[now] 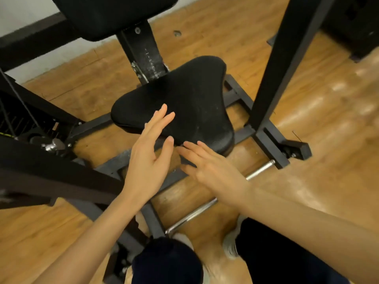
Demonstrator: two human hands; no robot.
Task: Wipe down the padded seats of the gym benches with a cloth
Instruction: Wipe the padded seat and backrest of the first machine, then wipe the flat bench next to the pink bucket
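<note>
The black machine frame [287,58] rises behind and beside the padded seat [180,99], with the back pad [114,15] above it. Your left hand [149,158] hovers at the seat's near edge, grip wide and empty; your right hand [213,167] sits just beside it, fingers straight, also empty. No cloth shows, so wiping hasn't begun; I judge you need to fetch it next.

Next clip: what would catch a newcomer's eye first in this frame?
Two bare, open hands in the middle: the left hand raised over the near edge of the black padded seat, the right hand just below that edge. Neither holds a cloth, and none is in view. Behind the seat a black back pad fills the top left, above the wooden floor.
</note>
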